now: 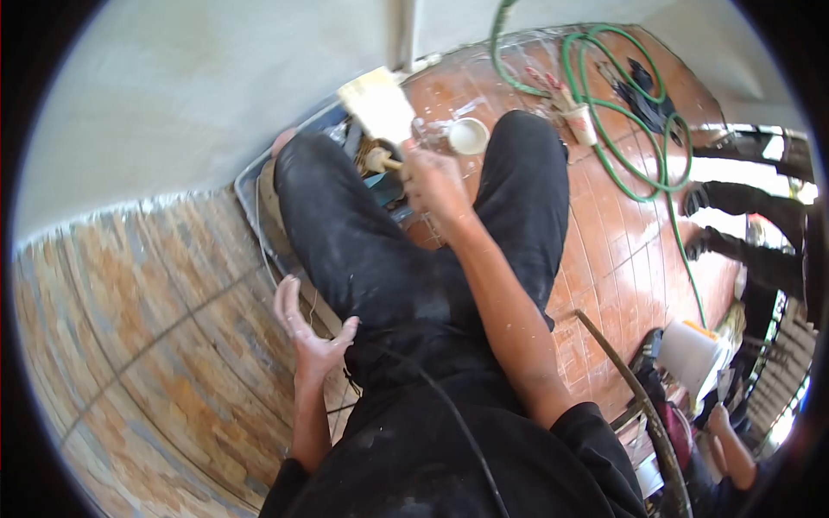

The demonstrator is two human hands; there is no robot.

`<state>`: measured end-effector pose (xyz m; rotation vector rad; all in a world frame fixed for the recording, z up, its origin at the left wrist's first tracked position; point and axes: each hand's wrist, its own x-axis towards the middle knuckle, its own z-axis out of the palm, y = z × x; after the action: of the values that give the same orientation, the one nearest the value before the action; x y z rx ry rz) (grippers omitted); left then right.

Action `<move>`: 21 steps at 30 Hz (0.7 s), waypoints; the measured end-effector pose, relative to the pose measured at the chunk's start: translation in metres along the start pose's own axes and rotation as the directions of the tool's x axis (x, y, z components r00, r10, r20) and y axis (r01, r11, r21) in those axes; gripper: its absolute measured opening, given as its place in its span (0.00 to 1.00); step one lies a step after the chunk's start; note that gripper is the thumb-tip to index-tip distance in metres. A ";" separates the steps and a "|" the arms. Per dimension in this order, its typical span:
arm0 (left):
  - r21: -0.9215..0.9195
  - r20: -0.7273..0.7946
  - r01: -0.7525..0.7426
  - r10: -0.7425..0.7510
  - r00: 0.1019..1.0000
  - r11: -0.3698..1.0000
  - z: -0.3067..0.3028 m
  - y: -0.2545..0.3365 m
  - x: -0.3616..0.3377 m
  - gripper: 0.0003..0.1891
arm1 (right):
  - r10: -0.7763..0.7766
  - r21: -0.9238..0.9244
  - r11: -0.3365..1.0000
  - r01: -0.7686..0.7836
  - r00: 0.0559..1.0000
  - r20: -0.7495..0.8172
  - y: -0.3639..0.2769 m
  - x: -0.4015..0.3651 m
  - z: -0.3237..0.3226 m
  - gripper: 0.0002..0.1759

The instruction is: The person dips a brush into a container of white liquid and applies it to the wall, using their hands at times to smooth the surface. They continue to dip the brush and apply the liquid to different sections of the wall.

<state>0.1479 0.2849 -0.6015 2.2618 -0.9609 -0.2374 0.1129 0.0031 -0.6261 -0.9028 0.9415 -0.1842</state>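
**Right hand [434,183] grips flared tool [377,105]**

We log the right forearm [501,285] slanting up-left, fingers closed round the narrow end of the flat, pale flared tool, upper centre. Left hand [316,347], left of centre: fingers spread, nothing held, near mottled brown tiles [173,345].

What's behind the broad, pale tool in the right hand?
Around the tool, pale wall and reddish floor tiles show; whatever lies directly behind it is covered.
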 end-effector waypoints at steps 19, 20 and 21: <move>-0.351 0.185 -0.460 0.542 0.820 0.816 0.118 0.164 0.215 0.33 | -0.504 0.262 0.856 0.445 0.830 0.239 -0.074 -0.123 0.035 0.25; -0.350 0.192 -0.464 0.547 0.815 0.814 0.132 0.171 0.226 0.33 | -0.509 0.270 0.853 0.448 0.829 0.232 -0.074 -0.126 0.033 0.25; -0.253 0.285 -0.571 0.624 0.727 0.781 0.146 0.176 0.238 0.37 | -0.523 0.265 0.845 0.464 0.819 0.235 -0.075 -0.128 0.031 0.25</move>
<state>0.1584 -0.0440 -0.5805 1.6764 -1.7548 -0.4173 0.0768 0.0389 -0.4831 -0.9464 0.3768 -0.5645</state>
